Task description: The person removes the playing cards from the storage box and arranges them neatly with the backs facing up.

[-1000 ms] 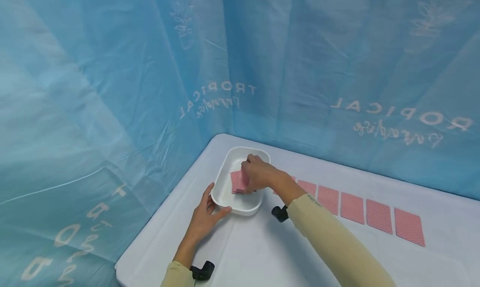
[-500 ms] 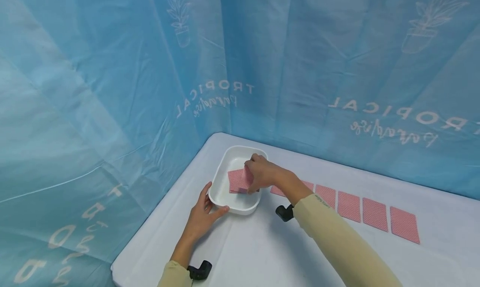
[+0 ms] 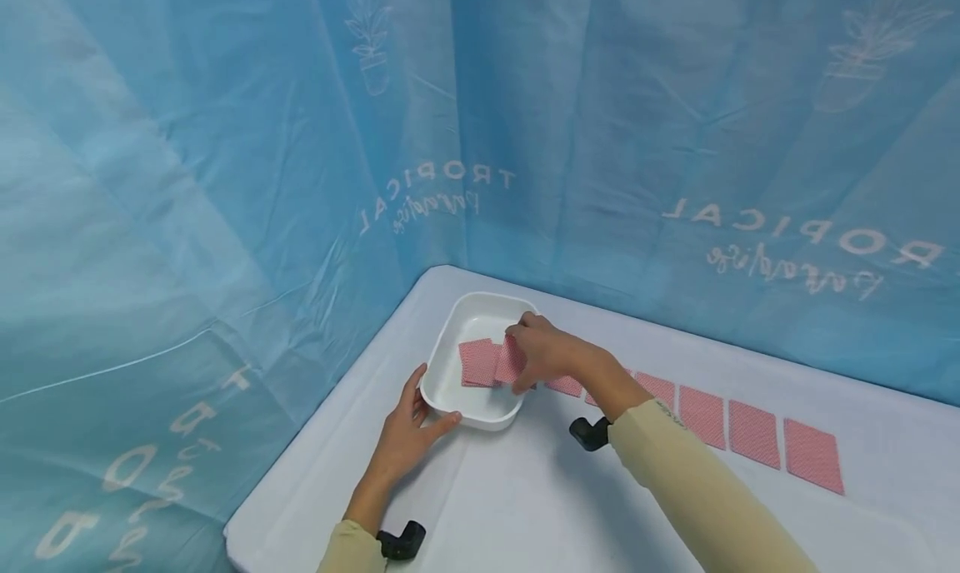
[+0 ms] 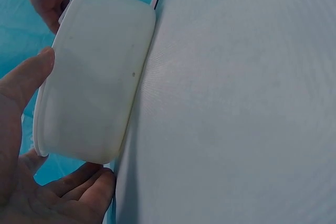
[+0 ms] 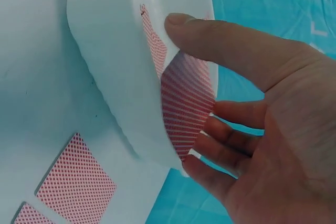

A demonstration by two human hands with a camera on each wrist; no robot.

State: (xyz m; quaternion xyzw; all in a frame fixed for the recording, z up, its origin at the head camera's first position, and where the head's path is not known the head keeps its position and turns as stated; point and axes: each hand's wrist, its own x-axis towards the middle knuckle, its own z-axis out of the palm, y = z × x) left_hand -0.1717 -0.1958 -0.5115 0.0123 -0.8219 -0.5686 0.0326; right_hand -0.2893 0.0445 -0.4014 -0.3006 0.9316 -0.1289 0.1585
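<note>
My left hand (image 3: 403, 440) steadies a white tray (image 3: 487, 423) at its near left corner, the thumb on the near rim and the fingers round the left side. In the left wrist view the tray's outer wall (image 4: 100, 82) fills the space between thumb and fingers. Over the tray's right side, my right hand (image 3: 553, 355) grips a red-patterned playing card (image 3: 512, 361) between thumb and fingertips. The right wrist view shows this card (image 5: 186, 108) tilted at the tray's rim. More cards (image 3: 476, 363) with the same back lie in the tray, to the left of the held one.
Several matching cards (image 3: 702, 416) lie face down in a row, running right from the tray across the white-covered table (image 3: 510, 506). My right forearm passes over part of the row. Blue printed curtains (image 3: 600, 140) hang behind the table and on its left.
My right hand has moved right within the tray, towards its right rim, with the card, uncovering more of the cards in the tray. My left hand keeps its place on the tray.
</note>
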